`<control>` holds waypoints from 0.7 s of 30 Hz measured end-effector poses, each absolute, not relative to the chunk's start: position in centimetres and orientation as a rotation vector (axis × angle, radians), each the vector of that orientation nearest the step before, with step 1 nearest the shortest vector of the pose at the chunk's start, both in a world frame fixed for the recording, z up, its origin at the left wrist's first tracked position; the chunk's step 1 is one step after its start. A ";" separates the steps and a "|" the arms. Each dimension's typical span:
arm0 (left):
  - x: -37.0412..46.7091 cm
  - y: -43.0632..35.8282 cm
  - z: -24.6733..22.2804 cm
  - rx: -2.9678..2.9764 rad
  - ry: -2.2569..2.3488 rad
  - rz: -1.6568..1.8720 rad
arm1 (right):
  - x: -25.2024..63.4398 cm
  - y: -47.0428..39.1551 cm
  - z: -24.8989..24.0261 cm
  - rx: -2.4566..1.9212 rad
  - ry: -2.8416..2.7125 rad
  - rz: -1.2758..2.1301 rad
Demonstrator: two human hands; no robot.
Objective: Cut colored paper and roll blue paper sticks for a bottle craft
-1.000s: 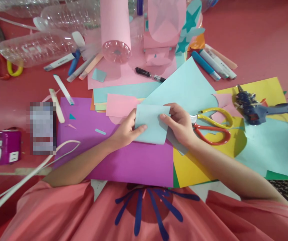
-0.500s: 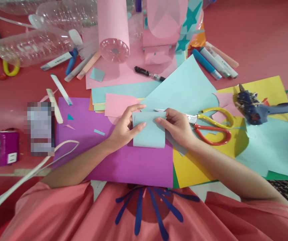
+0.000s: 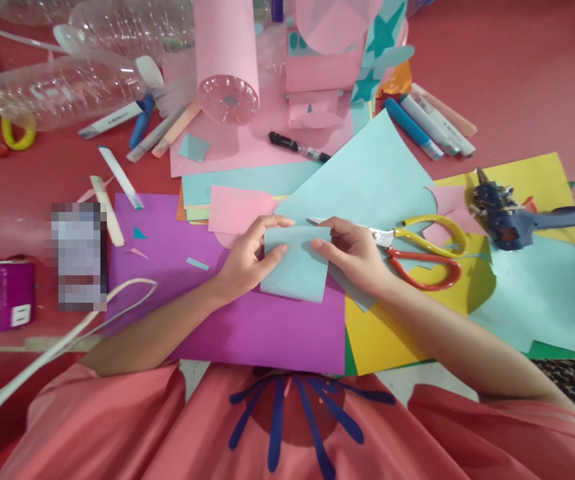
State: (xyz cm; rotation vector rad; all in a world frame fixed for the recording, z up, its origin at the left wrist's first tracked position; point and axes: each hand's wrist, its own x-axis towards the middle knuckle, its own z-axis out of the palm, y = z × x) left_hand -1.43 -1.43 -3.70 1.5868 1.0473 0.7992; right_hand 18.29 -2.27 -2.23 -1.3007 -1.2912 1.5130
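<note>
A small piece of light blue paper (image 3: 295, 270) is held up between my two hands over a purple sheet (image 3: 267, 333). My left hand (image 3: 252, 257) grips its left edge, thumb on the near face and fingers behind. On the right edge, my right hand (image 3: 355, 250) pinches the paper the same way. Scissors (image 3: 430, 250) with one yellow and one red handle lie just right of my right hand, their blades partly behind it. Beyond both hands rests a larger light blue sheet (image 3: 367, 167).
A glue gun (image 3: 505, 213) lies on coloured sheets at the right. Markers (image 3: 427, 127) and a black pen (image 3: 297, 147) are farther back. Clear plastic bottles (image 3: 67, 90) and a pink-wrapped bottle (image 3: 226, 47) stand or lie behind. A phone (image 3: 78, 257), power adapter (image 3: 0, 293) and white cable (image 3: 57, 347) are left.
The light blue paper has tilted slightly; its lower edge now slants and reaches a bit nearer to me. Both hands keep their hold. A pink rounded piece at the back has shifted upward.
</note>
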 end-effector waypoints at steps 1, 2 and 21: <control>-1.4 -1.4 -3.7 1.596 1.053 0.795 | 18.3 -2.3 -2.3 -1.317 -1.293 1.510; -1.4 -1.4 -3.6 1.601 1.058 0.790 | 18.3 -2.3 -2.3 -1.337 -1.301 1.501; -1.2 -1.4 -2.9 1.659 1.025 0.805 | 18.5 -2.3 -2.4 -1.416 -1.359 1.412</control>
